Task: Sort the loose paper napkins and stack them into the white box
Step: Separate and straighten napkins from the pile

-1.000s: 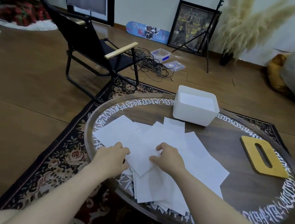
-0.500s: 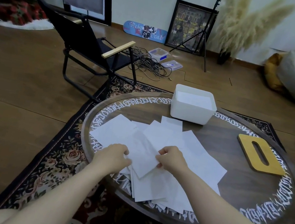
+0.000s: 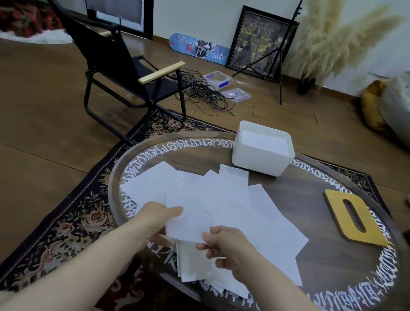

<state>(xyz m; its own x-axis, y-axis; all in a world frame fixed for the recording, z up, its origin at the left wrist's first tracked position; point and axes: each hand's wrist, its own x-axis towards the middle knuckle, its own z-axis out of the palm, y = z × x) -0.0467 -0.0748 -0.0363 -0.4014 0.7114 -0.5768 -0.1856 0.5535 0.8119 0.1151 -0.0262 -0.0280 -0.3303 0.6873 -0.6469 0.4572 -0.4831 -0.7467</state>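
A black chair [image 3: 121, 65] stands on the wood floor at far left, with a tangle of cables [image 3: 205, 95] beside it; a patterned rug [image 3: 73, 220] lies under the round table [image 3: 339, 286], whose rim carries white lettering. The left hand [image 3: 158, 215] reaches over the table's near-left edge, fingers and thumb pinching the left edge of one napkin [image 3: 186, 225] that is lifted just above the pile; the right hand [image 3: 226, 248] pinches the same napkin's lower right corner, fingers curled under it. Beneath and around it the loose napkins [image 3: 243, 210] lie fanned and overlapping across the table's near middle, some hanging past the near rim. The white box [image 3: 259, 161] sits at the table's far edge, apart from the pile, open on top, with white sheets lying flat inside; how many, I cannot tell. To the right, well apart from the napkins, a yellow slotted lid [image 3: 349, 225] lies flat on the table; beyond it on the floor, a grey beanbag [image 3: 409, 108] rests by the wall.
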